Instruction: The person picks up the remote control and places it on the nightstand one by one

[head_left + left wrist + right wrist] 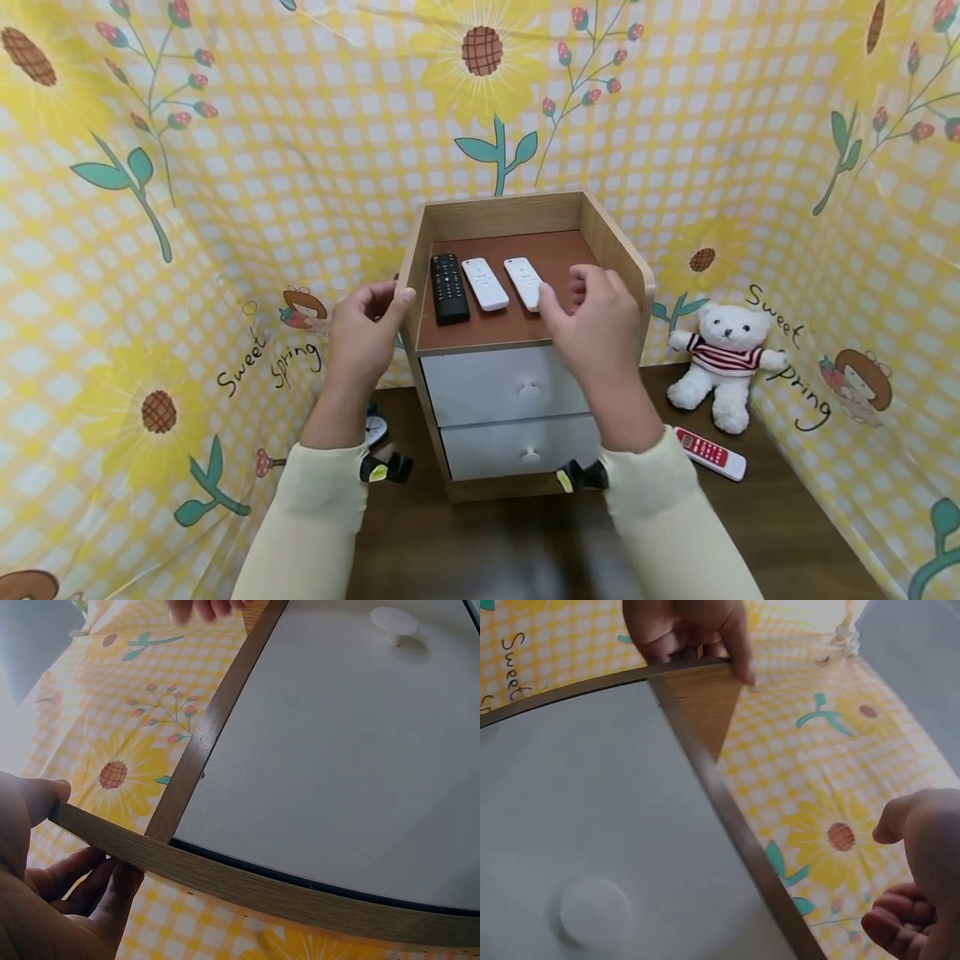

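Observation:
A small wooden cabinet (510,217) has a tray-like top with raised sides and a brown base. On that base lie a black remote control (450,290), a white remote control (486,285) and, farther right, a second white remote control (521,279). My left hand (362,329) grips the cabinet's left side panel (105,829), thumb at its edge and fingers around the outside. Above the right part of the top, my right hand (600,325) hovers with loosely bent fingers and nothing held. Its thumb appears close to the second white remote; whether they touch I cannot tell.
Two white drawers (487,392) with round knobs are closed at the cabinet's front. Right of it, a white teddy bear (727,354) sits against the patterned cloth (315,217), near a red-and-white remote (711,454) on the dark floor. A partly hidden clock (376,430) is at left.

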`<action>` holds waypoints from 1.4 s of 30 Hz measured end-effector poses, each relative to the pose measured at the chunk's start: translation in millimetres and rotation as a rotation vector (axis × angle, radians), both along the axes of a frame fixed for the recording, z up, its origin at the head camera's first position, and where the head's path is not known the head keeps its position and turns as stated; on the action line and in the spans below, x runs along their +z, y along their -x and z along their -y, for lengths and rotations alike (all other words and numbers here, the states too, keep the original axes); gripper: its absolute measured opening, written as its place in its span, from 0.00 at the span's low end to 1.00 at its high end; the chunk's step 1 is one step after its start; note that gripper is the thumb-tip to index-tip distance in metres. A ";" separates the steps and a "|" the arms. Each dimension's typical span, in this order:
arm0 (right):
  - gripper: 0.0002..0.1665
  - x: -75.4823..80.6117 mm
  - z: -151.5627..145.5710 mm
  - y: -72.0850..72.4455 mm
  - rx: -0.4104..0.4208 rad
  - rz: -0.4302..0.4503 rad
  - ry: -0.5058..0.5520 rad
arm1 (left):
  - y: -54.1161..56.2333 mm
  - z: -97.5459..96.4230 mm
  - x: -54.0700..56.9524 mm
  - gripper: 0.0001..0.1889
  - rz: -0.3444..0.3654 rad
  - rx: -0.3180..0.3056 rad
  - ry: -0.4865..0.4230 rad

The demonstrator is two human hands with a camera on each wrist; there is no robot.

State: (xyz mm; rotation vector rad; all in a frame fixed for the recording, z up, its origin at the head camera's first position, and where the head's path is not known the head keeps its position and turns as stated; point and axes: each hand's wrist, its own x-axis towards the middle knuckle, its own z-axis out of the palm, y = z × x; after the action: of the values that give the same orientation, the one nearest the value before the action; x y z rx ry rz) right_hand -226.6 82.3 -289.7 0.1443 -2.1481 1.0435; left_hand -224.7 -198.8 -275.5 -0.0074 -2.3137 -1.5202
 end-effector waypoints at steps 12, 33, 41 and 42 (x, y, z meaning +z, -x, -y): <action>0.13 -53.2 -114.8 -31.8 0.073 -0.154 0.261 | -3.5 -0.1 1.1 0.28 -0.008 0.003 -0.017; 0.33 -253.3 -291.3 -9.5 -0.233 0.682 0.083 | -1.1 -8.0 1.2 0.25 -0.049 0.034 -0.027; 0.51 -314.6 -319.0 -12.8 -0.174 0.901 0.054 | -2.4 -8.3 1.2 0.25 -0.037 0.032 -0.017; 0.53 -319.3 -320.6 -11.8 -0.159 0.918 0.039 | -2.3 -8.3 1.1 0.25 -0.036 0.031 -0.017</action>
State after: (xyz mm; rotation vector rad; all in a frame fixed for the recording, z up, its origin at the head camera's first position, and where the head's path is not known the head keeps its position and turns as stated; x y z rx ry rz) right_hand -214.8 402.8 -609.1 -0.6336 -2.8631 1.1862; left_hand -222.4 -190.5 -274.4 0.0048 -2.2623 -1.5122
